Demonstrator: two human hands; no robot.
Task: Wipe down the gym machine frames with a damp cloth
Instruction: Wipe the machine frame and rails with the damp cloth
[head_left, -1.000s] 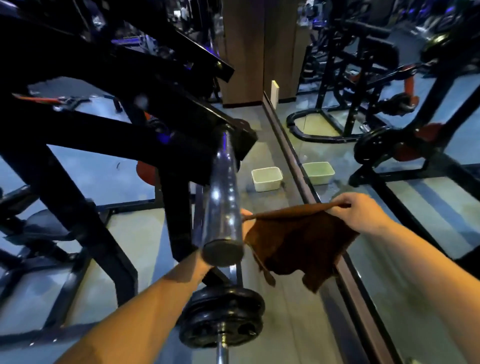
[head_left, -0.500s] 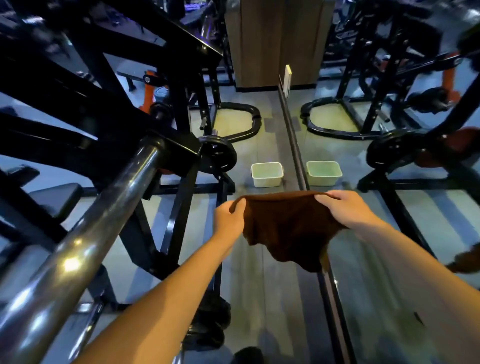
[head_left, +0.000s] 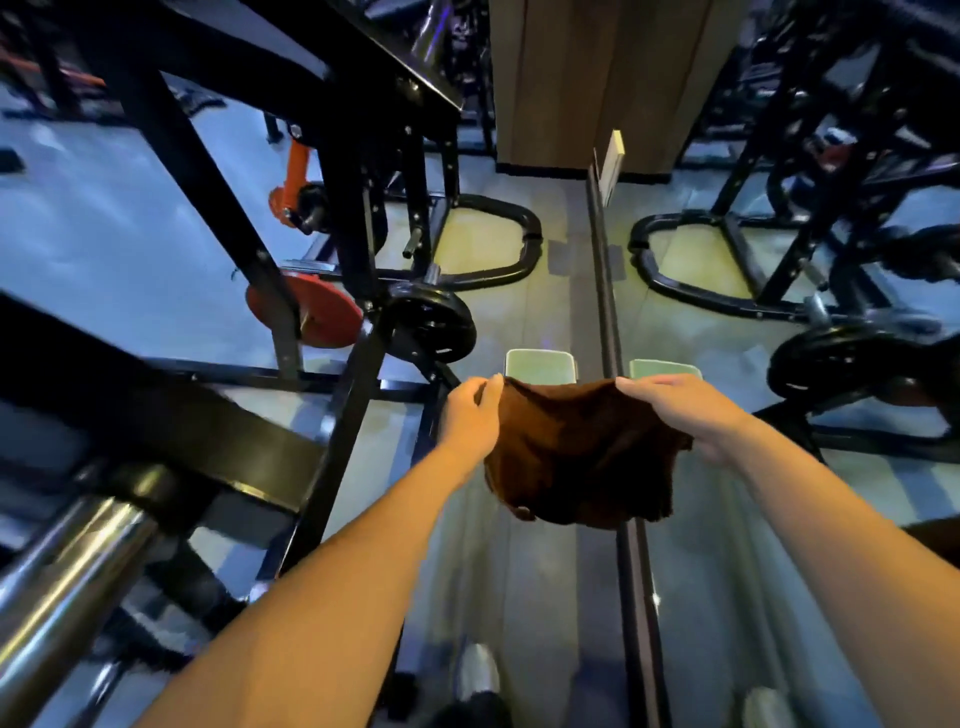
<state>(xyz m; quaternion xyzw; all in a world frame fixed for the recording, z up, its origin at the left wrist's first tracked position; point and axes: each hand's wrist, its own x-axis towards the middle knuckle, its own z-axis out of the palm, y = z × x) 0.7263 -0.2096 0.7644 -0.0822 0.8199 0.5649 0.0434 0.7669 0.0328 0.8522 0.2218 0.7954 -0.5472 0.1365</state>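
Note:
A dark brown cloth hangs spread between my two hands, in front of me at mid-frame. My left hand pinches its upper left corner, and my right hand grips its upper right edge. The black gym machine frame stands to the left, with a chrome bar slanting across the lower left. Neither hand touches the frame; the left hand is a short way right of a slanted black strut.
A pale green tub sits on the floor just beyond the cloth, doubled in the wall mirror on the right. A black weight plate and a red plate hang on the machine. A wooden pillar stands ahead.
My view has swung left to right and forward past the chrome bar. Both hands stay on the cloth and have drawn closer to the green tub, holding the cloth spread.

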